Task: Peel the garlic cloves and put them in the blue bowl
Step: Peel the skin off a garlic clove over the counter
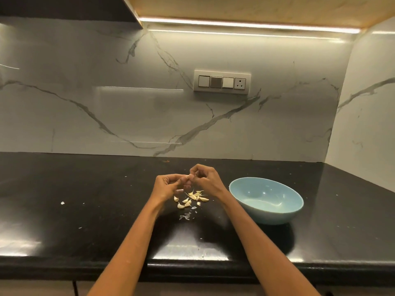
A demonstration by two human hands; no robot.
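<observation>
Step in hand: peeling. Both hands are raised just above the desk [85, 189], fingertips meeting over one small garlic clove [189, 177] that is mostly hidden between them.
Left hand [165, 186]: its grip is curled round the clove, pinching it from the left side.
Right hand [205, 178]: fingers bent, thumb and forefinger pinching at the same clove, apparently working at its skin; whether skin is already loose there is too small to tell.
Unpeeled pile [191, 199]: a loose cluster of cloves lies on the desk directly below the hands, about midway between the back wall and the front edge.
Peel scraps [186, 216]: a few pale flakes lie just nearer the front edge than the pile, so I judge some peeling is done.
Blue bowl [267, 212]: sits on the desk to the right of the pile, near the right forearm, apart from the cloves; its inside looks bare, no clove visible in it.
Progress: early, judging by the bare bowl and the full pile.
Next move calls for: stripping the skin fully off, letting it fall clear of the pile, then carrying the bare clove rightward over the bowl's rim and dropping it in.
</observation>
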